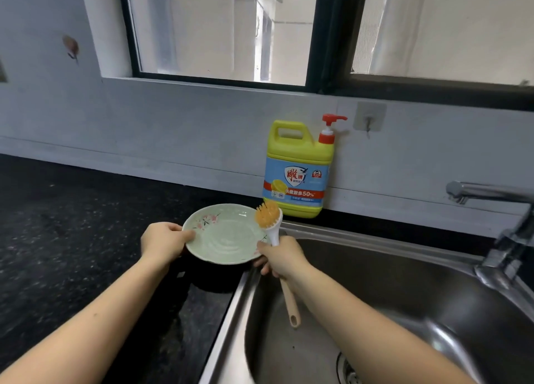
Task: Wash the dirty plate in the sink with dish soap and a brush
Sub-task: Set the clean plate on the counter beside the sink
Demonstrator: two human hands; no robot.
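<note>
**Plate sits left of the basin, brush head at its right rim**

Your left hand (161, 243) grips the plate (225, 239) by its left rim, thumb laid on top of the rim and the other fingers curled out of sight beneath. The plate is over the dark counter (86, 224), just beside the back left corner of the sink (375, 276) and not yet over the basin. Its face tilts up toward you. It looks lifted clear of the counter, though the shadow under it makes that hard to tell.

Your right hand (278, 258) is closed round the brush (272, 231) high on the handle, just below the white neck. The brush's long axis runs near upright. The orange bristles are at the top, facing left across the plate's right rim, and the wooden tail hangs down over the sink's left edge. Whether your right fingers also touch the plate's rim cannot be told.

The coming move likely turns on this: the plate lies left of the bristles, so the stroke goes leftward onto its face, while the basin lies to your right.

The dish soap bottle (297, 175) stands against the wall at the counter's back edge, just behind the brush head, with its red pump (332, 120) above the bristles. No foam shows on the plate or bristles, so soaping appears not yet done. The faucet (491, 194) is well apart at the sink's right.
</note>
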